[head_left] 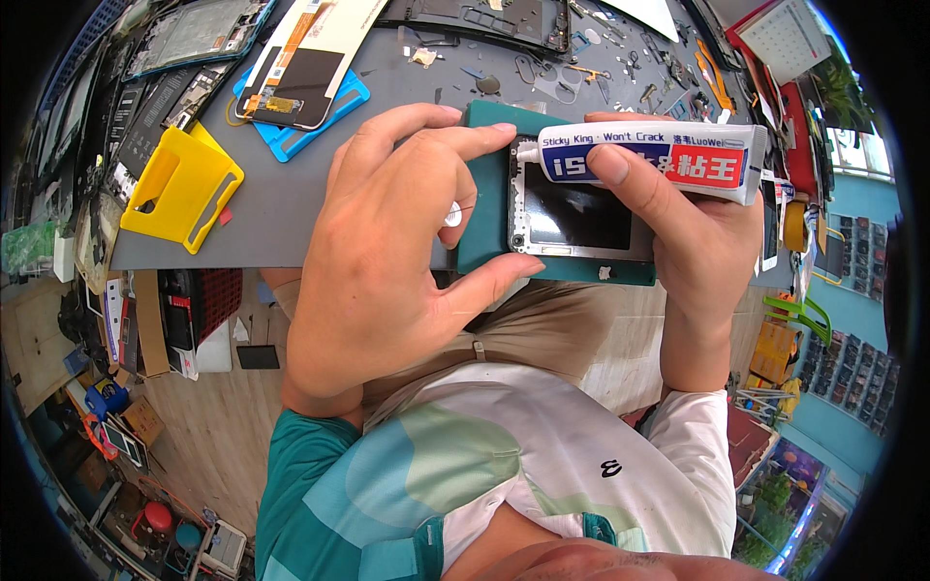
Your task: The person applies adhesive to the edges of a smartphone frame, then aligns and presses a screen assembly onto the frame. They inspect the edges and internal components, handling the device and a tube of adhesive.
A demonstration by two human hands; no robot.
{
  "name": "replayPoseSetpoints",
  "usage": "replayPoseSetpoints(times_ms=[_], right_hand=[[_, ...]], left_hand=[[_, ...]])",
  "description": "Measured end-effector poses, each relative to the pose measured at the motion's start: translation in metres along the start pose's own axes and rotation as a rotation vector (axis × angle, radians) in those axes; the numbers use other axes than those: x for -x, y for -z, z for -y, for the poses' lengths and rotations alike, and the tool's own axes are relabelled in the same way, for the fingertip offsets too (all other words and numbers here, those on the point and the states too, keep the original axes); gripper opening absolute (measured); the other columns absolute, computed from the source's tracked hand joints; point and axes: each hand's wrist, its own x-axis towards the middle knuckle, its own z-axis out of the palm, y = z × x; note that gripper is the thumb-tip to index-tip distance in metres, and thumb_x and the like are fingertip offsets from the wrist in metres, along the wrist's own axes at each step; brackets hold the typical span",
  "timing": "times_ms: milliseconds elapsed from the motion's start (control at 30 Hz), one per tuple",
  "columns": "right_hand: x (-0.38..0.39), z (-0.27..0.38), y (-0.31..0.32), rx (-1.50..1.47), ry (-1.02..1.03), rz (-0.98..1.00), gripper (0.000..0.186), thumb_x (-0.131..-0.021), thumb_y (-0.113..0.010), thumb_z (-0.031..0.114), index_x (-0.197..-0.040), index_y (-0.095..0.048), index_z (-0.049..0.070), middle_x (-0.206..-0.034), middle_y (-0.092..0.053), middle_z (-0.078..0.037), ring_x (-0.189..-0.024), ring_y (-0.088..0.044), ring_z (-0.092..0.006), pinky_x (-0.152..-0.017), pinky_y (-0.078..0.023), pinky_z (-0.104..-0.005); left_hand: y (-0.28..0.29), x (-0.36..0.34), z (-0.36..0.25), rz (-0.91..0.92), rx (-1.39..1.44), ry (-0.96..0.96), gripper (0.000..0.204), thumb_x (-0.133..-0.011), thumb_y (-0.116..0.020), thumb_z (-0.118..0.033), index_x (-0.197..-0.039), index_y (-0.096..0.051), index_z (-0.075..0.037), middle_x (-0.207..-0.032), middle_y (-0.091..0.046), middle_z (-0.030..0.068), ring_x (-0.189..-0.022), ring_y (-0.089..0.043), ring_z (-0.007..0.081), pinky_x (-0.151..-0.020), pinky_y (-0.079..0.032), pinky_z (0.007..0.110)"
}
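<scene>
My right hand grips a white, blue and red glue tube, thumb on top. The tube lies level, its white nozzle pointing left above the upper left corner of a phone frame. This frame has a silvery border and a dark, shiny middle, and it rests on a green block. My left hand reaches round the frame's left end, index fingertip near the upper corner, thumb at the lower edge. Its curled fingers hold a small white cap with a thin pin. My right fingers under the tube are mostly hidden.
A yellow plastic holder and a blue holder under a phone screen assembly lie on the grey table at left. Small metal parts, a key and orange tweezers are scattered at the back right. Stacked phone parts fill the far left.
</scene>
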Motion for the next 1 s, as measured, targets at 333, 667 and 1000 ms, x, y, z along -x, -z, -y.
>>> replayPoseSetpoints(times_ms=[333, 667, 1000], right_hand=[[-0.0001, -0.0021, 0.0013, 0.025, 0.008, -0.002, 0.027, -0.092, -0.081, 0.006, -0.114, -0.077, -0.009, -0.101, -0.080, -0.016, -0.088, -0.077, -0.0191, -0.082, -0.062, -0.0298], [0.0001, 0.0000, -0.0016, 0.015, 0.023, -0.017, 0.027, -0.093, -0.081, 0.006, -0.115, -0.077, -0.010, -0.102, -0.079, -0.017, -0.089, -0.077, -0.0202, -0.082, -0.063, -0.0308], [-0.0014, -0.0009, -0.0010, 0.027, 0.041, -0.006, 0.027, -0.093, -0.080, 0.006, -0.114, -0.076, -0.011, -0.107, -0.079, -0.019, -0.091, -0.077, -0.0222, -0.084, -0.065, -0.0340]], left_hand=[[-0.0003, 0.0006, 0.0006, 0.003, 0.005, 0.012, 0.061, -0.061, -0.100, -0.017, -0.088, -0.046, -0.007, -0.128, -0.075, 0.0181, -0.124, -0.061, 0.0395, -0.101, -0.049, 0.046], [0.0003, 0.0009, 0.0005, -0.006, 0.005, 0.001, 0.061, -0.061, -0.101, -0.017, -0.088, -0.046, -0.007, -0.127, -0.076, 0.0179, -0.126, -0.061, 0.0390, -0.101, -0.049, 0.046], [-0.0010, 0.0011, 0.0011, -0.031, 0.011, 0.008, 0.064, -0.061, -0.101, -0.019, -0.087, -0.044, -0.009, -0.125, -0.077, 0.0164, -0.124, -0.063, 0.0382, -0.099, -0.051, 0.045]])
